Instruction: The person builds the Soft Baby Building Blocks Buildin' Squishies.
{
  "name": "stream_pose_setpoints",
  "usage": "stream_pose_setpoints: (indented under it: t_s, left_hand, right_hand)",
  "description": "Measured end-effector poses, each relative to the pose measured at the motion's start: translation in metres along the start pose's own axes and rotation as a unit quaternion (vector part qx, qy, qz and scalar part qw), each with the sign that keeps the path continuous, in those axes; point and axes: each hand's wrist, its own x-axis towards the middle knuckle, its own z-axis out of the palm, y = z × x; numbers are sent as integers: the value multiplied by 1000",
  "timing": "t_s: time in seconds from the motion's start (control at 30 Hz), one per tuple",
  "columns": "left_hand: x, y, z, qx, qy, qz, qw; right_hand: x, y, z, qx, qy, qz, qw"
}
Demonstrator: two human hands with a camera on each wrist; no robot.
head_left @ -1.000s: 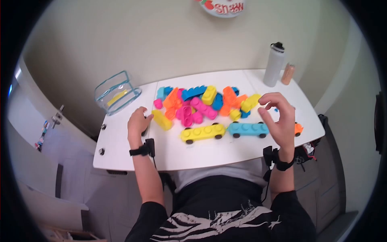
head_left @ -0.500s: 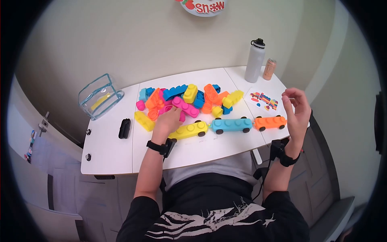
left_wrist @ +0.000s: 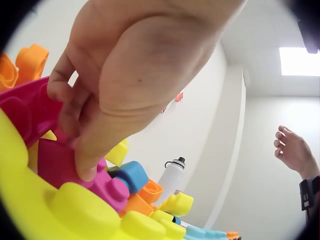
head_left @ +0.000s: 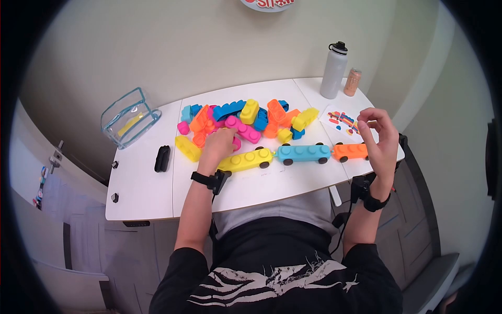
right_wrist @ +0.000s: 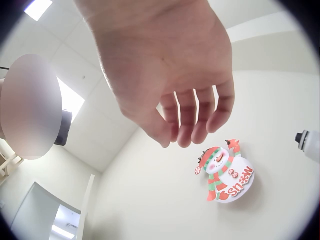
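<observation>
Left hand point(head_left: 219, 145) has shifted since the earliest head view: from beside the black piece point(head_left: 162, 158), now uncovered at centre left of the frame, to the near edge of the loose heap. Right hand point(head_left: 384, 140) now overlaps the orange car's right end; earlier it hid that car's left part. Judged: the work has turned to picking out a block; visible studs on the cars carry nothing stacked.

Pink block point(left_wrist: 57, 162): in the heap, centre of the frame, just behind the yellow car point(head_left: 248, 160). Thumb on its near face, fingers curled behind; looks like a pinch. Cannot tell whether it is lifted.

Left hand: narrow, palm down, forearm rising from lower left, partly covering the yellow car's left end.

Right hand: raised, fingers loosely bent, gap to the thumb, holding nothing.

Around: blue car point(head_left: 304, 153) and orange car point(head_left: 350, 151) continue the row rightward. Long pink brick point(head_left: 243, 129) lies just beyond the left hand, yellow brick point(head_left: 187, 148) to its left. Printed sheet point(head_left: 340, 120), partly hidden, behind the orange car. Bottle point(head_left: 334, 70) and can point(head_left: 352, 82), upper right.
</observation>
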Motion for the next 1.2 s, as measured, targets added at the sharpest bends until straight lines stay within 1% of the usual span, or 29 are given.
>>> stream_pose_setpoints:
  t_s: [0.07,0.1,0.17,0.2,0.27,0.3,0.33,0.37,0.4,0.47,0.5,0.57,0.6,0.67,0.7,0.73,0.77,0.8,0.87,0.9,0.97,1.0,1.07,1.1,1.13,1.17,1.2]
  left_hand:
    - [-2,-3,0,-19,15,23,999]
    - [-3,-6,-2,-20,13,19,1000]
    - [-13,8,-35,-75,-15,-16,997]
    - [-19,11,-44,-75,-17,-21,997]
    - [-28,17,-59,-230,52,49,971]
    - [-34,24,-68,-229,52,45,971]
    - [-40,33,-78,-300,61,55,951]
    - [-46,43,-85,-369,70,65,925]
    - [-52,51,-89,-368,70,62,925]
    - [-63,65,-95,-524,80,119,840]
    - [-68,74,-96,-521,80,120,841]
    - [-76,87,-97,-516,109,159,834]
    - [-79,88,-100,-516,111,156,835]
    - [-87,89,-105,-451,111,144,874]
    - [-90,88,-106,-450,113,141,875]
    - [-94,88,-106,-310,164,148,925]
    - [-96,87,-106,-163,209,152,952]
    - [-96,85,-104,-162,208,150,953]
    - [-94,80,-97,-246,115,204,941]
    - [-93,76,-97,-245,114,203,941]
    - [-93,62,-102,-233,57,189,952]
    - [-91,53,-104,-232,55,189,953]
    - [-86,32,-105,-201,16,130,971]
    - [-80,19,-97,-193,22,122,973]
    - [-77,10,-90,-192,22,122,974]
    - [-74,3,-84,-169,31,92,981]
    - [-71,-5,-77,-144,41,63,987]
  right_hand:
    - [-2,1,1,0,-14,2,1000]
    - [0,0,4,0,-25,0,1000]
    - [2,2,10,4,-39,-2,999]
    - [3,3,14,2,-55,-3,998]
    - [3,7,25,4,-74,-4,997]
    - [1,9,37,35,-110,-3,993]
    - [1,8,49,67,-147,-2,987]
    - [-4,-4,65,93,-183,21,978]
    - [-12,-18,83,119,-220,43,967]
    - [-22,-30,112,172,-214,72,959]
    - [-23,-28,122,174,-212,72,959]
    - [-21,-22,135,217,-238,57,945]
    - [-19,-22,136,219,-240,57,944]
    - [-15,-22,135,222,-274,54,934]
    - [-13,-19,135,225,-276,54,933]
    - [-11,-16,135,187,-315,37,930]
    - [-10,-14,136,149,-353,21,923]
    - [-10,-13,138,151,-354,22,923]
    - [-13,-11,145,198,-362,51,909]
    - [-14,-9,148,200,-362,53,909]
    - [-17,-6,154,239,-377,48,894]
    - [-18,-5,156,240,-375,49,894]
    - [-19,0,160,242,-391,51,887]
    - [-21,7,162,243,-390,50,887]
    - [-25,19,164,139,-407,-8,903]
    - [-28,29,166,34,-418,-66,905]
    - [-31,38,168,35,-417,-67,906]
